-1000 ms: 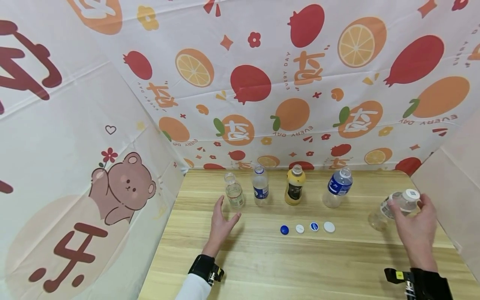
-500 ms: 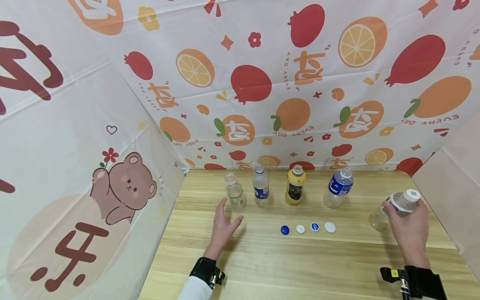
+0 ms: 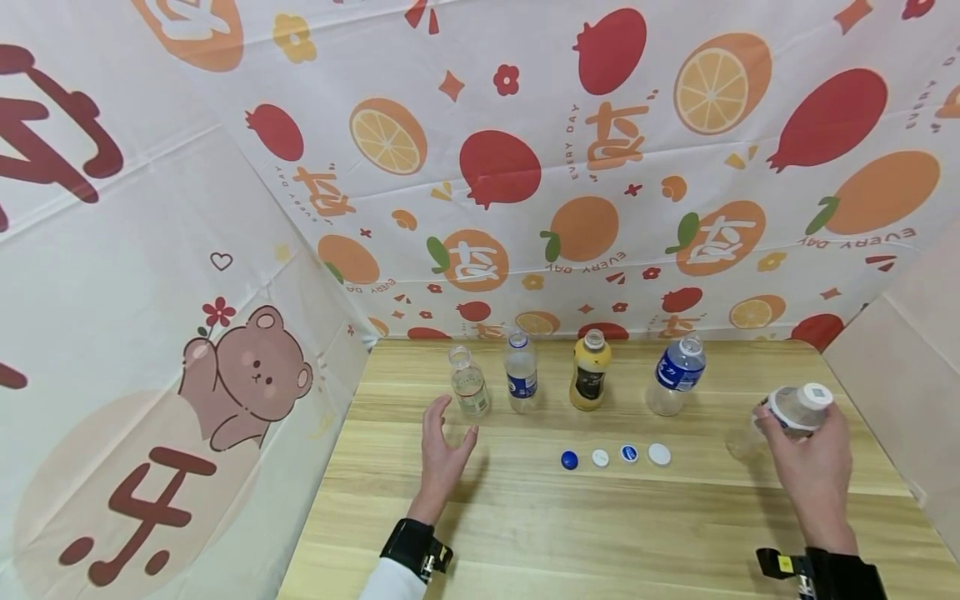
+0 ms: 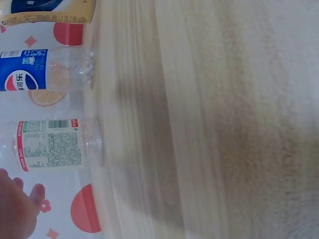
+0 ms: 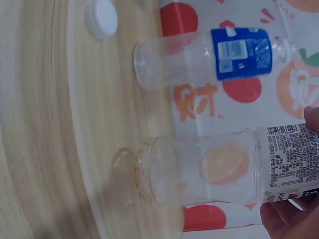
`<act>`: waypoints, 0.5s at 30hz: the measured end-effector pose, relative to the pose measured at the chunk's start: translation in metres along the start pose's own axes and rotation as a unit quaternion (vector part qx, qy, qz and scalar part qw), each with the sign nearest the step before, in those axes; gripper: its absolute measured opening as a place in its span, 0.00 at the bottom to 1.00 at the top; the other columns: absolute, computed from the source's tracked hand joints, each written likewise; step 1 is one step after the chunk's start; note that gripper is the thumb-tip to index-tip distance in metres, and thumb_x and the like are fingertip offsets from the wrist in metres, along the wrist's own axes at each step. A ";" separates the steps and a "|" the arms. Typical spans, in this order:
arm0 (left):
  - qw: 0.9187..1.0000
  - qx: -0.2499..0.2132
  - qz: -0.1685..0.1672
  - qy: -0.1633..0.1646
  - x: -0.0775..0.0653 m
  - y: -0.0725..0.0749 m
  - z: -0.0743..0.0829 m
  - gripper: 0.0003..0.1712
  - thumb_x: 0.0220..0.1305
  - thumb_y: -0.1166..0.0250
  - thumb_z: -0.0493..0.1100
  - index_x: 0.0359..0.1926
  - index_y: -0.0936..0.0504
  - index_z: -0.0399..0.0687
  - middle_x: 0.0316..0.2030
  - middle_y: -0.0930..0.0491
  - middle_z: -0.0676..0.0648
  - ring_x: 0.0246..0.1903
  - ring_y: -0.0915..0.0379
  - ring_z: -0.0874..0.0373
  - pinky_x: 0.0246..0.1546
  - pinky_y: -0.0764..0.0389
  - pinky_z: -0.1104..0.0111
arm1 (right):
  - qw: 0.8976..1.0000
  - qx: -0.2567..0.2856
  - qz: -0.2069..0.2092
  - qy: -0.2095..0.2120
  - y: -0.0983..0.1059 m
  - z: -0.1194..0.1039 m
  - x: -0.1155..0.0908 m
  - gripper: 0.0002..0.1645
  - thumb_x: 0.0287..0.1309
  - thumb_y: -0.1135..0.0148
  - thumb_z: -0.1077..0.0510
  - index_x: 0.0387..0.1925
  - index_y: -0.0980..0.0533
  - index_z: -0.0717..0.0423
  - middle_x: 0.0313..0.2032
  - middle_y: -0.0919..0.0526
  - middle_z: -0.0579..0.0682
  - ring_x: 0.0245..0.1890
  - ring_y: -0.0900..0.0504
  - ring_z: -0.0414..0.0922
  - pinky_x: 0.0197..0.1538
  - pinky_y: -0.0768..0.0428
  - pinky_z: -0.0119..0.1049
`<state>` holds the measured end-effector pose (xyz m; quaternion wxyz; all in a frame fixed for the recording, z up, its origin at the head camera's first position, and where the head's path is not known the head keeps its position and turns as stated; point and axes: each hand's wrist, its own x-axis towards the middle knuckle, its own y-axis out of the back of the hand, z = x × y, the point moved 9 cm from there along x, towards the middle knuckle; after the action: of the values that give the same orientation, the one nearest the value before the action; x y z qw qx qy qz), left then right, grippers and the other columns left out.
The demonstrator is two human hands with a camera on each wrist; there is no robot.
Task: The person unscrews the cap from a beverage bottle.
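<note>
At the right of the table, my right hand point(image 3: 816, 467) grips a clear plastic bottle point(image 3: 787, 412) with a white cap, around its upper part. The bottle leans, top toward the right; in the right wrist view its label point(image 5: 291, 162) shows between fingers and thumb. I cannot tell whether its base touches the table. My left hand point(image 3: 441, 458) is held with thumb and fingers apart, holding nothing. Just beyond its fingers stands a clear uncapped bottle point(image 3: 469, 385) with a pale label, also seen in the left wrist view as a bottle point(image 4: 52, 144) near the fingertips.
Upright uncapped bottles stand along the back: a blue-labelled one point(image 3: 522, 379), a yellow one point(image 3: 589, 375) and a wider blue-labelled one point(image 3: 677, 377). Before them lie a blue cap point(image 3: 569, 460), a small white cap point(image 3: 600, 457), a blue-and-white cap point(image 3: 628, 453) and a larger white cap point(image 3: 659, 454).
My right hand and the gripped bottle have shifted a little to the left. The left hand has hardly moved, and the standing bottles and loose caps stay in place.
</note>
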<state>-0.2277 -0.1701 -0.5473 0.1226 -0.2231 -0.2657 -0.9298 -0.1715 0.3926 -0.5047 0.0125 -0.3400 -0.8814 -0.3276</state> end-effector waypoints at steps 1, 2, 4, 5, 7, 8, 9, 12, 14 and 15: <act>1.000 0.001 0.001 -0.005 0.000 0.000 0.002 0.40 0.56 0.24 0.36 0.68 0.31 0.35 0.64 0.30 0.37 0.64 0.32 0.42 0.61 0.26 0.47 | 1.000 0.000 -0.004 0.000 0.000 -0.002 -0.001 0.37 0.59 0.24 0.53 0.63 0.30 0.64 0.49 0.22 0.53 0.41 0.36 0.22 0.44 0.34 0.28; 1.000 -0.001 0.001 -0.010 0.000 0.000 0.004 0.40 0.55 0.24 0.36 0.67 0.31 0.35 0.64 0.30 0.37 0.63 0.32 0.42 0.61 0.26 0.47 | 1.000 0.002 -0.009 0.001 -0.001 -0.005 -0.002 0.37 0.59 0.24 0.53 0.64 0.30 0.63 0.50 0.22 0.54 0.41 0.36 0.22 0.45 0.34 0.27; 1.000 -0.005 0.003 -0.021 0.001 0.001 0.009 0.40 0.55 0.24 0.35 0.67 0.30 0.34 0.64 0.29 0.37 0.63 0.32 0.42 0.62 0.26 0.47 | 1.000 0.004 -0.021 0.000 -0.003 -0.009 -0.005 0.38 0.60 0.25 0.52 0.66 0.31 0.62 0.53 0.22 0.56 0.43 0.34 0.24 0.50 0.31 0.27; 1.000 -0.006 0.003 -0.026 0.001 0.001 0.011 0.39 0.55 0.25 0.35 0.67 0.30 0.33 0.64 0.29 0.37 0.63 0.31 0.43 0.62 0.25 0.47 | 1.000 0.005 -0.027 -0.001 -0.004 -0.011 -0.007 0.38 0.61 0.26 0.52 0.66 0.32 0.62 0.55 0.23 0.57 0.45 0.34 0.25 0.52 0.31 0.27; 0.999 -0.012 0.003 -0.035 0.002 0.000 0.016 0.39 0.55 0.25 0.34 0.66 0.30 0.33 0.64 0.29 0.37 0.63 0.31 0.43 0.62 0.25 0.47 | 0.999 0.005 -0.042 -0.003 -0.006 -0.015 -0.011 0.39 0.63 0.27 0.52 0.69 0.34 0.61 0.58 0.24 0.59 0.46 0.33 0.27 0.57 0.30 0.28; 0.999 -0.016 0.003 -0.039 0.003 0.000 0.018 0.39 0.55 0.25 0.34 0.66 0.29 0.32 0.64 0.29 0.37 0.63 0.32 0.43 0.62 0.25 0.47 | 0.999 0.010 -0.047 -0.001 -0.007 -0.018 -0.013 0.39 0.63 0.27 0.52 0.69 0.34 0.62 0.59 0.24 0.60 0.47 0.33 0.28 0.57 0.30 0.28; 0.999 -0.018 0.003 -0.044 0.003 0.000 0.021 0.39 0.55 0.25 0.34 0.66 0.29 0.32 0.64 0.29 0.37 0.63 0.32 0.43 0.62 0.25 0.46 | 0.999 0.011 -0.051 0.001 -0.008 -0.021 -0.015 0.39 0.63 0.28 0.53 0.69 0.34 0.62 0.59 0.24 0.61 0.48 0.32 0.30 0.57 0.30 0.27; 0.998 -0.021 0.000 -0.055 0.004 -0.002 0.028 0.39 0.54 0.25 0.35 0.66 0.29 0.31 0.64 0.29 0.36 0.63 0.31 0.42 0.60 0.24 0.47 | 0.998 0.012 -0.067 0.005 -0.012 -0.030 -0.022 0.41 0.64 0.29 0.53 0.71 0.36 0.62 0.62 0.26 0.62 0.52 0.29 0.39 0.61 0.31 0.26; 0.998 -0.018 -0.002 -0.067 0.005 -0.004 0.032 0.39 0.54 0.25 0.35 0.65 0.29 0.30 0.64 0.29 0.34 0.63 0.31 0.41 0.59 0.23 0.46 | 0.997 0.021 -0.074 0.009 -0.016 -0.036 -0.026 0.41 0.64 0.29 0.53 0.71 0.37 0.63 0.62 0.26 0.64 0.55 0.27 0.49 0.61 0.32 0.24; 0.997 -0.018 -0.005 -0.070 0.005 -0.005 0.035 0.39 0.54 0.25 0.35 0.65 0.29 0.30 0.64 0.30 0.34 0.63 0.31 0.41 0.58 0.23 0.46 | 0.997 0.025 -0.078 0.010 -0.018 -0.039 -0.028 0.42 0.64 0.29 0.53 0.72 0.37 0.63 0.62 0.26 0.64 0.57 0.28 0.54 0.63 0.33 0.24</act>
<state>-0.2216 -0.1472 -0.5208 0.0955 -0.2886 -0.2583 -0.9170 -0.1688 0.3436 -0.4909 0.0045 -0.2662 -0.9132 -0.3087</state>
